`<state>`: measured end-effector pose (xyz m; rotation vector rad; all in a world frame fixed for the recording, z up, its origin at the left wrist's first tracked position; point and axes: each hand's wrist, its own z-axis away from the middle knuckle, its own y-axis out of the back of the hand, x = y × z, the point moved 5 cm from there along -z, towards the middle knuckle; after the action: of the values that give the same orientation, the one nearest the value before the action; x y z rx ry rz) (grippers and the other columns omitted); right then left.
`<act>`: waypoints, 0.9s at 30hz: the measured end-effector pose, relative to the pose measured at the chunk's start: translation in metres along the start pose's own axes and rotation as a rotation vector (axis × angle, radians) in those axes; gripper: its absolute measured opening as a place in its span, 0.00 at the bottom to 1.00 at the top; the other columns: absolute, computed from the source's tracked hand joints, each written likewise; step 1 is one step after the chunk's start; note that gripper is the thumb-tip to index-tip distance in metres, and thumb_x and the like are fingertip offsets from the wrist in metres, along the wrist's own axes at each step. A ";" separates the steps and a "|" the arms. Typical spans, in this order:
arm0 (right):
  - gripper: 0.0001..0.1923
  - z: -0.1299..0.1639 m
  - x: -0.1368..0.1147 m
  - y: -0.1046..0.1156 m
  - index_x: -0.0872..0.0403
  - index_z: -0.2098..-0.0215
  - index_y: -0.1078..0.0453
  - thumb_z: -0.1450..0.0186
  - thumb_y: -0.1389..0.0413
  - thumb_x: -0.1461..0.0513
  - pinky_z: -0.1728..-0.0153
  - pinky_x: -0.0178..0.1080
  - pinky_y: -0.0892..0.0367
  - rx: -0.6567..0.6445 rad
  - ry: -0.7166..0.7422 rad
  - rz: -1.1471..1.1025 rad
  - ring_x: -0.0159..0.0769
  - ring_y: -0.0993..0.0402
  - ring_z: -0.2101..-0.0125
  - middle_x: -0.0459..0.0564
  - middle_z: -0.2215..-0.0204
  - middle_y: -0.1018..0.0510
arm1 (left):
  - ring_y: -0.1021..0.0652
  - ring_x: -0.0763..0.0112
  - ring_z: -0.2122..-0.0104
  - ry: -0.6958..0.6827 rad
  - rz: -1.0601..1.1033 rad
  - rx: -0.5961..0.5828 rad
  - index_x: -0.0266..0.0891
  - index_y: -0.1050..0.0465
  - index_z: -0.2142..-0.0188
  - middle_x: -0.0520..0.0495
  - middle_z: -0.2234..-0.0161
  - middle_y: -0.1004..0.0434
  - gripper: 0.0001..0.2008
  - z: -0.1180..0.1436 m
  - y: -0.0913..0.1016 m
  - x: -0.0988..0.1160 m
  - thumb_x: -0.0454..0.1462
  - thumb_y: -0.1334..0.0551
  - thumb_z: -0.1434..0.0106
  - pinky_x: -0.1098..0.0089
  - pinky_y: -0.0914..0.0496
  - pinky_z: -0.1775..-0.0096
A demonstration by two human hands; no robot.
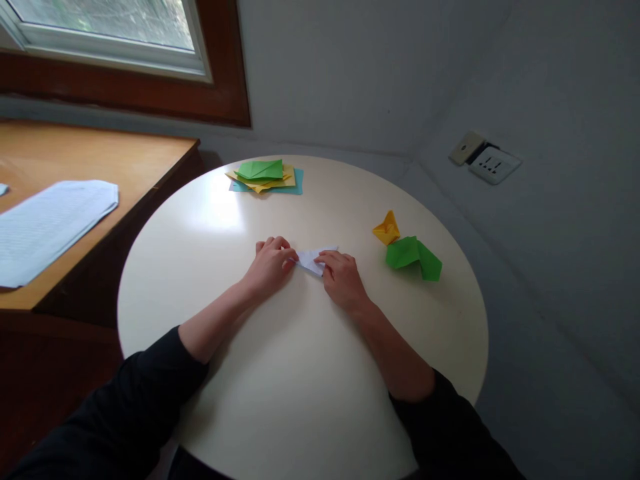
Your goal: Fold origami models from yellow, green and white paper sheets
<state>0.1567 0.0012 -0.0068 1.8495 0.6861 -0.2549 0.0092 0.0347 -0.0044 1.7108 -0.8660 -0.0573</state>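
Note:
A small folded piece of white paper (309,259) lies near the middle of the round white table (300,373). My left hand (274,261) pinches its left end between thumb and fingers. On its right side, my right hand (342,275) grips the paper, with the thumb and index finger at its upper face. A pointed corner of the paper shows just above the right fingers. Parts of the paper's edges are hidden under both hands.
To the right sit a folded orange paper piece (387,229) and a bent green paper (414,257). A stack of green, yellow and blue papers (260,175) rests at the far edge. At left, a wooden desk (150,157) holds white sheets (55,223).

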 end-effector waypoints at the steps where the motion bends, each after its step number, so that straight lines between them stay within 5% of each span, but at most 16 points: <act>1: 0.16 0.000 0.000 -0.001 0.54 0.65 0.29 0.45 0.53 0.74 0.53 0.44 0.41 -0.013 0.003 0.000 0.38 0.29 0.56 0.52 0.60 0.23 | 0.31 0.65 0.63 0.008 -0.003 -0.003 0.40 0.25 0.67 0.45 0.64 0.30 0.09 0.000 0.000 -0.001 0.32 0.45 0.42 0.62 0.42 0.58; 15: 0.13 0.005 -0.022 0.000 0.52 0.68 0.28 0.44 0.50 0.73 0.61 0.37 0.37 -0.112 0.102 -0.145 0.33 0.28 0.68 0.46 0.70 0.22 | 0.30 0.60 0.60 0.181 0.054 -0.055 0.42 0.26 0.59 0.44 0.63 0.29 0.13 0.000 -0.003 -0.009 0.41 0.45 0.41 0.57 0.42 0.55; 22: 0.16 0.002 -0.004 0.004 0.53 0.67 0.28 0.44 0.53 0.73 0.60 0.40 0.36 0.034 -0.037 -0.133 0.36 0.28 0.64 0.49 0.67 0.22 | 0.30 0.61 0.60 0.111 0.089 -0.101 0.44 0.28 0.57 0.46 0.61 0.25 0.14 -0.001 -0.007 -0.006 0.34 0.45 0.42 0.60 0.41 0.57; 27: 0.22 0.001 -0.002 0.005 0.52 0.63 0.27 0.47 0.55 0.75 0.55 0.44 0.39 0.052 -0.005 -0.065 0.38 0.30 0.57 0.51 0.60 0.24 | 0.29 0.62 0.60 0.065 0.116 -0.110 0.45 0.27 0.59 0.49 0.62 0.22 0.15 -0.002 -0.008 -0.002 0.31 0.46 0.43 0.60 0.42 0.55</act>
<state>0.1579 -0.0013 -0.0025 1.8773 0.7427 -0.3225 0.0125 0.0382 -0.0114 1.5488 -0.8964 0.0278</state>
